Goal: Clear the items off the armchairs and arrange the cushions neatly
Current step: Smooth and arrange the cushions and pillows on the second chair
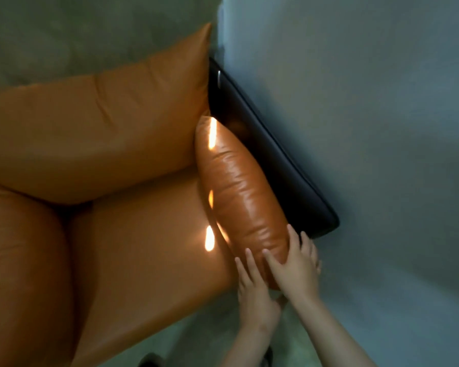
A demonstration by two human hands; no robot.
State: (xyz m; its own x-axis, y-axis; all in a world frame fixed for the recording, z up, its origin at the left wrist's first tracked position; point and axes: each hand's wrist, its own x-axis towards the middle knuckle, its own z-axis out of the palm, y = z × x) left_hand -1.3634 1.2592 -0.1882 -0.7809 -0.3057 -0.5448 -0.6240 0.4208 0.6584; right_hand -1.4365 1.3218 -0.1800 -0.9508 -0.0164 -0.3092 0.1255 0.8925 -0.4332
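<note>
An orange leather armchair fills the view from above. Its seat cushion (pixel 149 250) lies flat, and the back cushion (pixel 96 133) leans behind it. A long orange arm cushion (pixel 239 186) stands along the right side against the black armrest (pixel 276 160). My right hand (pixel 294 266) grips the near end of this arm cushion, thumb on its inner face and fingers wrapped over its outer side. My left hand (pixel 255 290) lies with straight fingers against the cushion's inner lower edge, beside the seat.
Another orange cushion (pixel 24 260) bulges at the left side of the chair. A grey-blue wall (pixel 382 128) runs close along the black armrest on the right. Pale floor (pixel 196 337) shows in front of the seat, with a dark object (pixel 151 360) at the bottom edge.
</note>
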